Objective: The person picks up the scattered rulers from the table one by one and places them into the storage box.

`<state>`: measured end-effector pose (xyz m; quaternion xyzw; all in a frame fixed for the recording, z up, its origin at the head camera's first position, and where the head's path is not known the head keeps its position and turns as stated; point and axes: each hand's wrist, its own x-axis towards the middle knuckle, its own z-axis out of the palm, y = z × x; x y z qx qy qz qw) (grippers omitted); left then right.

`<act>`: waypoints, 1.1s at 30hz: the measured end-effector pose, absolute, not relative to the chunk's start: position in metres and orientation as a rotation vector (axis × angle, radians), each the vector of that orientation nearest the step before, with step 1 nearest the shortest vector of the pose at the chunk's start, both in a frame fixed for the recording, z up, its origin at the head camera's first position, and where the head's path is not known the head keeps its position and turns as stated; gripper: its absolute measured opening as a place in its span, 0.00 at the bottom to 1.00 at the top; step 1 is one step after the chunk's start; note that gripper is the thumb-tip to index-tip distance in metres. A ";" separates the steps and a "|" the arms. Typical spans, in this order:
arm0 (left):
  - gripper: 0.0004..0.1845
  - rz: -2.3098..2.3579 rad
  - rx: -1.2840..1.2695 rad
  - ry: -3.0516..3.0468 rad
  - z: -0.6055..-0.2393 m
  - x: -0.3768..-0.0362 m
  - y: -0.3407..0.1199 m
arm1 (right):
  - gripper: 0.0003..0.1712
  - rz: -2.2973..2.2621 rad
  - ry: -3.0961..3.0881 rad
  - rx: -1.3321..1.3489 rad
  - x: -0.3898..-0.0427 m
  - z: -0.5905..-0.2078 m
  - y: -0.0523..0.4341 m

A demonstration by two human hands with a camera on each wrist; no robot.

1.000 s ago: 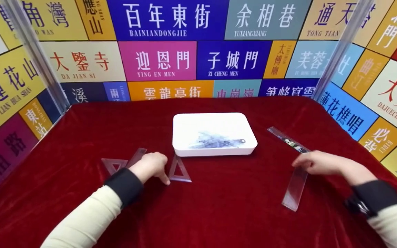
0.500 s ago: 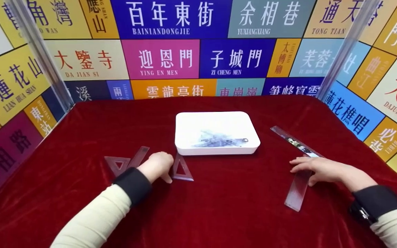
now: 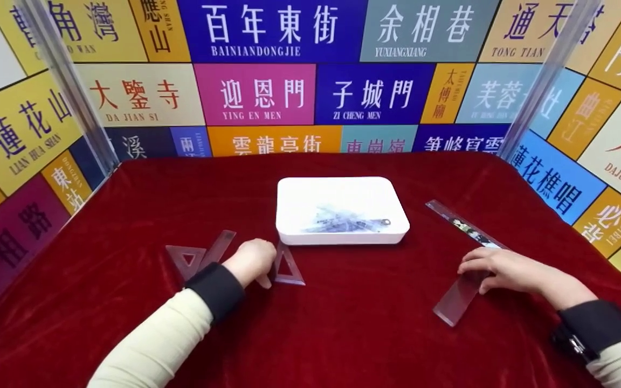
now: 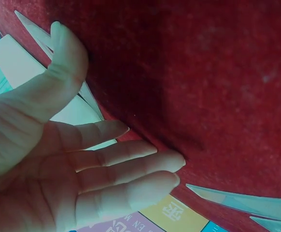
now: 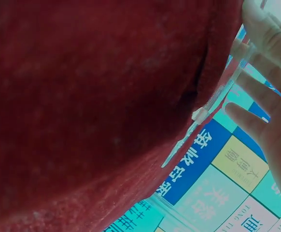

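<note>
Head view: box [image 3: 343, 238] sits near ctr of the red-clothed tabletop [image 3: 353, 323]. From it, ruler [image 3: 457, 302] is at 4 o'clock, printed ruler [image 3: 464, 225] at 3, square [image 3: 291, 280] at 7, other square [image 3: 178, 256] & short ruler [image 3: 220, 248] between 8 & 9. R grip [image 3: 507, 269] is over ruler's upper end, thumb & fingers apart; firm contact can't be confirmed. L grip [image 3: 251, 262] is at square's 9 o'clock, thumb apart from fingers, nothing clamped.

Risks (guesswork, obv.): ruler looks thin & flat on soft cloth, so fingertips could skid off its edge, & pressing one end would prob. swing it. Printed ruler's near end is right by R grip, so a careless pinch might drag both. L grip going toward 3 o'clock could knock square into box.

Views: head gives full layout incl. the mark [image 3: 343, 220] on box (print or contents, can't tell) but only backs of hands. L wrist view adds the bare palm, fingers long; R wrist view adds gaps btwn fingers, w/ ruler nearly edge-on.
</note>
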<state>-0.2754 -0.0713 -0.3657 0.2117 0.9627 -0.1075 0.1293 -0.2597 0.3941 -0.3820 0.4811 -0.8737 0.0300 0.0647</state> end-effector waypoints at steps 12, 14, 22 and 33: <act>0.21 -0.403 0.595 2.795 -0.366 -0.271 -0.071 | 0.24 0.107 -2.417 1.361 -0.283 -0.350 0.355; 0.20 -0.419 0.579 2.789 -0.368 -0.273 -0.071 | 0.24 0.126 -2.426 1.318 -0.290 -0.343 0.344; 0.19 -0.524 0.779 2.794 -0.459 -0.344 -0.081 | 0.23 0.179 -2.483 1.125 -0.333 -0.318 0.281; 0.20 -0.085 1.100 3.131 -0.527 -0.382 -0.091 | 0.26 0.105 -2.914 0.816 -0.379 -0.326 0.191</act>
